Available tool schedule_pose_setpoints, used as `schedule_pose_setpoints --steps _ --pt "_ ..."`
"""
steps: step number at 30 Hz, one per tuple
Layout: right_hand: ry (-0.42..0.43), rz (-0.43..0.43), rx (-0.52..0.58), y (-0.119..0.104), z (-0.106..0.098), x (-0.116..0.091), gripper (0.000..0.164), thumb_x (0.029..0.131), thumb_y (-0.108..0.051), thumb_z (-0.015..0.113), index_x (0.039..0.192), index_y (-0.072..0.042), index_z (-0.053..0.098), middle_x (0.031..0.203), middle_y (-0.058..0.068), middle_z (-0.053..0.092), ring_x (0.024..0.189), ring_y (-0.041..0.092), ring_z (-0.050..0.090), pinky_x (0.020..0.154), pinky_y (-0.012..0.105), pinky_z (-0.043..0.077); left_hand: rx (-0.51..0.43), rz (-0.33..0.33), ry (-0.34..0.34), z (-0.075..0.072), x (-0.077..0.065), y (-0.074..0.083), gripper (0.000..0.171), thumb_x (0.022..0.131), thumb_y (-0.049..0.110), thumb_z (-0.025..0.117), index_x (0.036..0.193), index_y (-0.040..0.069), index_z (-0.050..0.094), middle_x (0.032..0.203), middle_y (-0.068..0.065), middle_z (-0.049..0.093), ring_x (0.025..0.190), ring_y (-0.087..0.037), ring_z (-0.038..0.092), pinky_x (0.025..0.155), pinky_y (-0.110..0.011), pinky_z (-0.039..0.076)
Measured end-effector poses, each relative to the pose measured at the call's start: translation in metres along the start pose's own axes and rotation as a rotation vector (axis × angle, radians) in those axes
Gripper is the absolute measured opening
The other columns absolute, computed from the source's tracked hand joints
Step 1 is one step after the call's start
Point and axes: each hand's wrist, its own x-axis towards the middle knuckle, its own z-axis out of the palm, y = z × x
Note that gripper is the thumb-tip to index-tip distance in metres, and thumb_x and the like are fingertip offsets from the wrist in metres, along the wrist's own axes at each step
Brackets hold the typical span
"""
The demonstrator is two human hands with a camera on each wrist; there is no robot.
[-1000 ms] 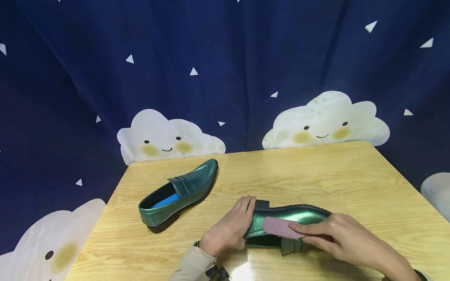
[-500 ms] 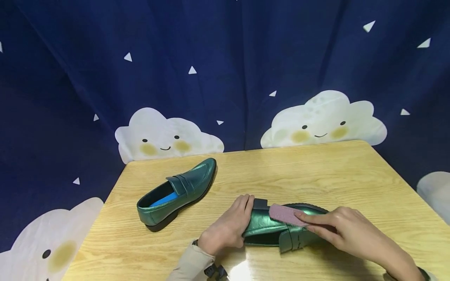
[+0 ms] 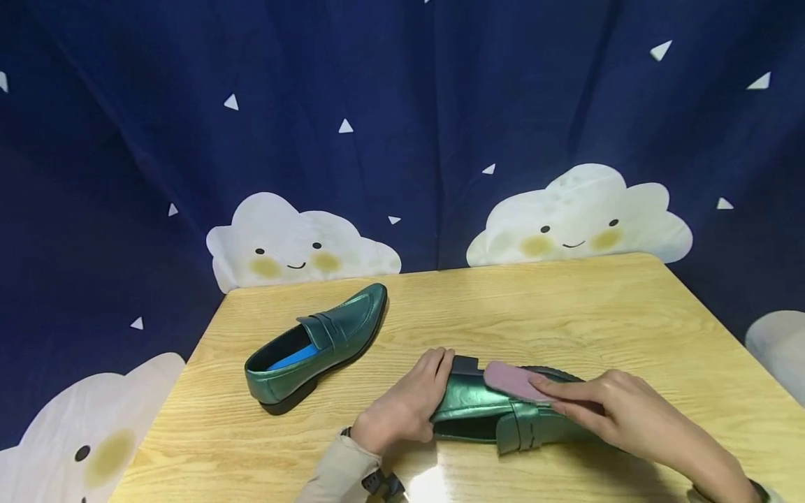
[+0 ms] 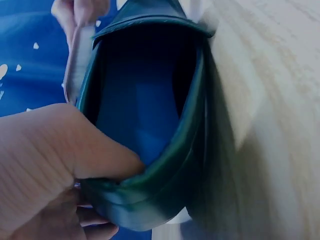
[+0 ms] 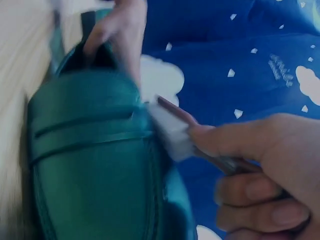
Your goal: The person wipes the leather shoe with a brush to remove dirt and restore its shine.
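A metallic green loafer (image 3: pixel 468 399) lies on its side, its black sole facing away and its opening toward me. My left hand (image 3: pixel 404 405) grips the heel, and the left wrist view shows the thumb (image 4: pixel 95 150) hooked inside over the blue insole (image 4: pixel 140 105). Between thumb and fingers my right hand (image 3: pixel 632 419) pinches a pink-backed brush (image 3: pixel 512 381). In the right wrist view the brush's pale working face (image 5: pixel 172 130) is against the shoe's side. The right hand hides the toe in the head view.
The matching green loafer (image 3: pixel 327 342) stands upright at the table's left, toe pointing back right. Beneath everything is a light wooden table (image 3: pixel 534 300). A dark blue curtain (image 3: pixel 402 140) with printed clouds hangs behind the far edge.
The brush has moved up the loafer's side toward the sole and slightly right, uncovering the strap. The left hand keeps its hold on the heel; the other loafer stays put.
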Motion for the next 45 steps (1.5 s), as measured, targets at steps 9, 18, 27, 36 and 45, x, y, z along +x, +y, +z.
schedule_pose_setpoints --steps 9,18,27,36,45 --pt "-0.024 -0.074 0.043 -0.005 -0.002 -0.002 0.038 0.085 -0.019 0.072 0.123 -0.024 0.068 0.06 -0.032 0.029 0.053 -0.016 0.017 0.046 0.006 0.022 -0.05 0.017 0.001 -0.001 -0.001 -0.004 0.119 0.055 0.007 0.085 0.15 -0.002 0.014 0.149 -0.017 0.023 0.139 -0.026 0.025 0.111 -0.028 0.027" --pt "0.03 -0.084 -0.016 -0.012 0.014 -0.011 0.046 0.083 -0.017 0.074 0.127 -0.024 0.065 0.064 -0.03 0.023 0.055 -0.013 0.018 0.048 0.006 0.022 0.015 0.007 -0.007 -0.003 0.001 0.0 0.12 0.055 0.013 0.088 0.149 -0.003 0.016 0.148 -0.017 0.025 0.138 -0.027 0.026 0.111 -0.028 0.025" --pt "0.085 0.027 -0.058 -0.013 0.01 -0.031 0.052 0.079 -0.011 0.076 0.128 -0.023 0.064 0.057 -0.033 0.028 0.052 -0.013 0.017 0.051 0.007 0.023 0.08 -0.012 -0.007 0.0 0.0 0.003 0.121 0.057 0.021 0.09 0.149 -0.003 0.017 0.149 -0.019 0.024 0.14 -0.028 0.025 0.111 -0.028 0.026" --pt "0.178 0.044 -0.064 -0.015 0.006 -0.037 0.052 0.075 -0.007 0.078 0.123 -0.022 0.068 0.076 -0.022 0.066 0.06 -0.016 0.041 0.054 0.008 0.035 0.179 -0.033 -0.011 0.004 -0.002 0.009 0.119 0.059 0.03 0.089 0.149 -0.004 0.019 0.15 -0.021 0.026 0.14 -0.03 0.026 0.113 -0.03 0.023" --pt "0.0 0.014 0.124 -0.01 0.013 -0.053 0.051 0.084 -0.004 0.07 0.133 -0.016 0.06 0.062 -0.029 0.032 0.054 -0.016 0.024 0.049 0.005 0.027 0.229 -0.056 -0.041 0.003 -0.002 0.012 0.121 0.06 0.033 0.089 0.15 -0.003 0.017 0.151 -0.02 0.024 0.141 -0.03 0.025 0.114 -0.03 0.02"
